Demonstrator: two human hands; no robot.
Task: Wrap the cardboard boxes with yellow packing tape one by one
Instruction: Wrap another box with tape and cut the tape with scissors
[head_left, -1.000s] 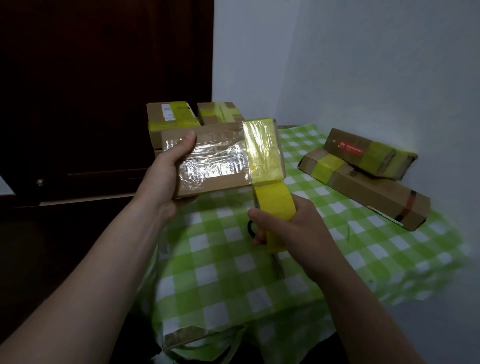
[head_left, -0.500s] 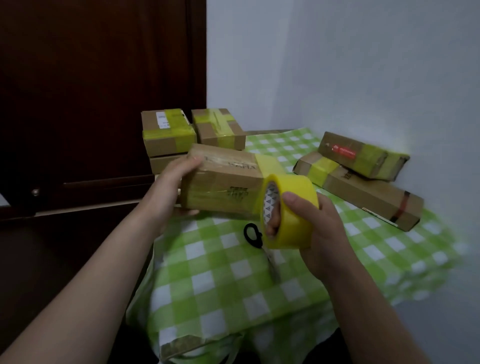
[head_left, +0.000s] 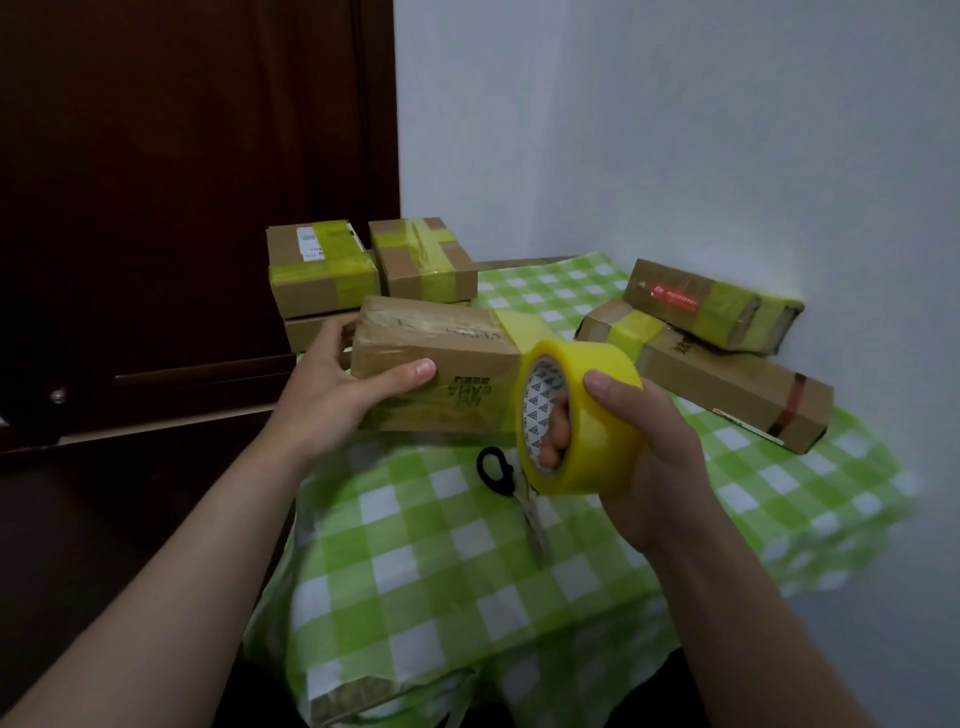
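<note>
In the head view, the left hand (head_left: 337, 384) grips the left end of a long cardboard box (head_left: 441, 364) and holds it in the air above the worktop (head_left: 441, 571), which carries a green checked cloth. Its thumb lies on the near face and its fingers go round the far side. The right hand (head_left: 644, 457) holds the yellow tape roll (head_left: 597, 415): the fingers are pushed through the core and the thumb presses on the outside. The roll touches the right end of the box, and a yellow strip (head_left: 519, 325) runs from it over the top face.

I judge that the step in hand is winding a band round this right end. The next move probably needs the roll to pass under the box, with the strip tight and flat, while the left hand turns or steadies the box. The scissors (head_left: 496, 470) lie on the cloth just below the roll, ready for cutting. The far-left boxes (head_left: 319, 270) and the right boxes (head_left: 727, 384) already have yellow bands.
</note>
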